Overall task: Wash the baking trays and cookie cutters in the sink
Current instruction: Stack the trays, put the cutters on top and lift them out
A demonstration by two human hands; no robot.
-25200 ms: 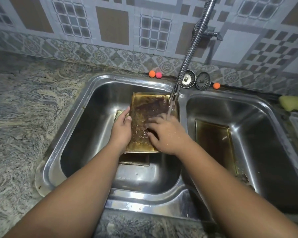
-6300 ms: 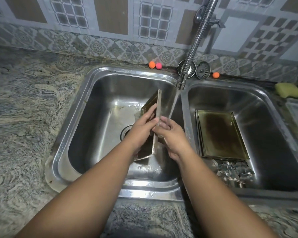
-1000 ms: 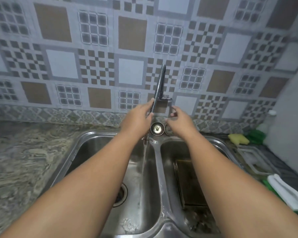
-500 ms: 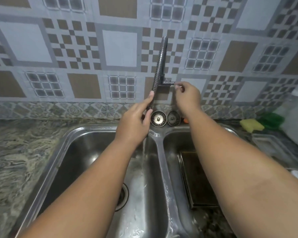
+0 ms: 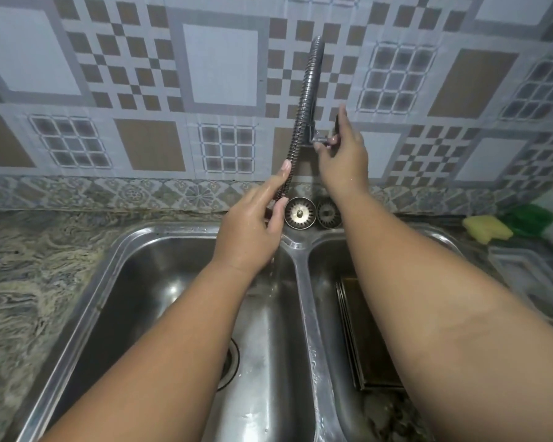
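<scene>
A flexible metal faucet hose (image 5: 304,113) rises from the wall above a steel double sink (image 5: 297,282). My left hand (image 5: 253,228) is wrapped around the lower end of the hose, over the left basin (image 5: 160,301). My right hand (image 5: 342,151) pinches the small tap handle (image 5: 321,140) on the hose. Stacked dark baking trays (image 5: 364,339) lie in the right basin, partly hidden by my right forearm. Cookie cutters (image 5: 387,416) lie blurred at that basin's near end. Only a thin dribble of water shows below my left hand.
Two round sink strainers (image 5: 313,212) stand on the ledge behind the divider. A yellow sponge (image 5: 487,230) and a green scrubber (image 5: 530,220) lie at the right on the counter, next to a clear tray (image 5: 530,275). Marbled stone counter (image 5: 32,282) stretches to the left.
My right hand has turned on the tap handle, fingers now pointing up. The water stream has thinned to a dribble. My left hand keeps its hold on the hose.
</scene>
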